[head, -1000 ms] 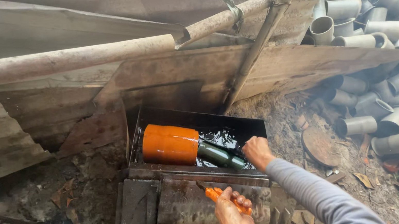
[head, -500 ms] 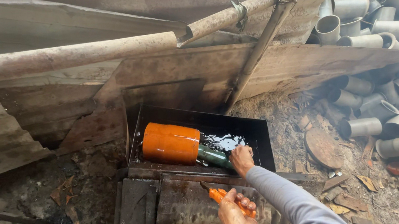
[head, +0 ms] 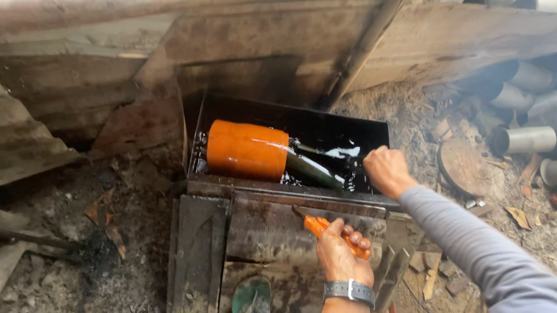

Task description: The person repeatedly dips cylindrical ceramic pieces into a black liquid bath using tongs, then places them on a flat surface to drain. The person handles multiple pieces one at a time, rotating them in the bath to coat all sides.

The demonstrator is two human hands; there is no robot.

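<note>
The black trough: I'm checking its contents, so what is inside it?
Inside the trough lies an orange cylinder on a dark rod, in glossy black liquid. The right hand grips the rod's end. The trough's bottom is hidden.

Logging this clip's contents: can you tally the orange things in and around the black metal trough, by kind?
Glossy orange cylinder lying in the black metal trough: 1
Orange-handled tool gripped in the left hand: 1
Total: 2
The right hand is closed at the trough's near edge; what its fingers hold is hidden.
</note>
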